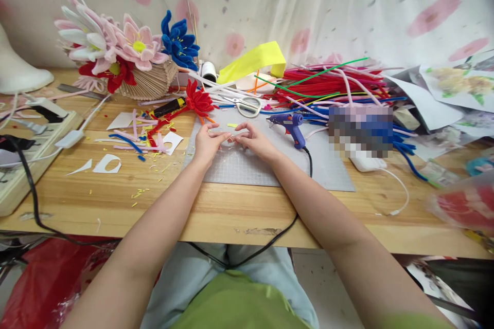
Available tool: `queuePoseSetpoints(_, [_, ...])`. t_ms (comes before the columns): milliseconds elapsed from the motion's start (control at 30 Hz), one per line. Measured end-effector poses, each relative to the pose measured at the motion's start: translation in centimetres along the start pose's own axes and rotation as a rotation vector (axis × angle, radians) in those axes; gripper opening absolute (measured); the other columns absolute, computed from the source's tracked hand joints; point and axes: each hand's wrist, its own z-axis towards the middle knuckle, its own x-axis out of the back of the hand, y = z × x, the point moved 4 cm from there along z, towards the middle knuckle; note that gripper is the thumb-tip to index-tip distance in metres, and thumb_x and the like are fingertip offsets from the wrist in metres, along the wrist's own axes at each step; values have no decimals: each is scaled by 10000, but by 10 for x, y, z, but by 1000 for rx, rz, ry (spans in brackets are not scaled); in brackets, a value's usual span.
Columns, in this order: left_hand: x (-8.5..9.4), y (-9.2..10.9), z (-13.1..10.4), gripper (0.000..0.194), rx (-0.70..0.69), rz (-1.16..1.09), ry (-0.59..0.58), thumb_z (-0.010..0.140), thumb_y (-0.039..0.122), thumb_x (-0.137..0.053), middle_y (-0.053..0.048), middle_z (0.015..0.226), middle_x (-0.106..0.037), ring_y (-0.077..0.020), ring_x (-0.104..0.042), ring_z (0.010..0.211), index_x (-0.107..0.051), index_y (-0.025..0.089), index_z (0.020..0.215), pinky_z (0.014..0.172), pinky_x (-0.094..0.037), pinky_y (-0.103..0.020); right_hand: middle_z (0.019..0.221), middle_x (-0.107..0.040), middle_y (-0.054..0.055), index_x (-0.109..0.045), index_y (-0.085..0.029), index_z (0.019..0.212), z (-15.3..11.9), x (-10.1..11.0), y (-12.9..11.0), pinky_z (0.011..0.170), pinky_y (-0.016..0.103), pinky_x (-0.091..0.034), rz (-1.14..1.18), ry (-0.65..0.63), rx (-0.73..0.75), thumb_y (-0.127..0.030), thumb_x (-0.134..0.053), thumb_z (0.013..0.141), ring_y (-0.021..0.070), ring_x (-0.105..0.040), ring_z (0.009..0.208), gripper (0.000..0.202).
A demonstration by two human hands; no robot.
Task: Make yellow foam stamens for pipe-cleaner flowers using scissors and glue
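Observation:
My left hand [208, 143] and my right hand [255, 140] are close together above a grey cutting mat [254, 170]. The thumb and fingers of each are drawn into a pinch, with something small and thin between them that I cannot make out. Just beyond the fingertips lies a small yellow scrap [232, 125]. Right of my right hand stands a purple glue gun [291, 127], its nozzle pointing left. White-handled scissors [249, 108] lie behind the hands. A red fuzzy-stemmed flower [198, 100] rests beyond my left hand.
Cut paper [108, 163] and fuzzy stem pieces [127, 145] litter the left side. Behind are a basket [148, 82] of fuzzy flowers, yellow sheet material [252, 61] and a heap of red pipe cleaners [324, 82]. A black cord [278, 239] hangs over the front edge. A power strip [42, 157] sits left.

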Motion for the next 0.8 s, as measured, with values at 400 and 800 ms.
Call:
queuePoseSetpoints(400, [-2,1,1,620,7,17,-25,622,304,-764,-36,761,-671,-119,-610,621,-445,172,1138,450,-403,-170,680,-654,-55,-460,-217,835,7,-4,8,602,227,-419,26,88,47,-296,-730,581,96,-593,617,379])
queuePoseSetpoints(800, [4,5,4,578,-23,-73,40,590,139,-754,7,740,-655,-98,-610,626,-440,192,1072,466,-385,-159,661,-637,-61,-433,-218,822,8,-4,10,659,257,-445,-134,43,96,-195,-673,612,104,-594,619,319])
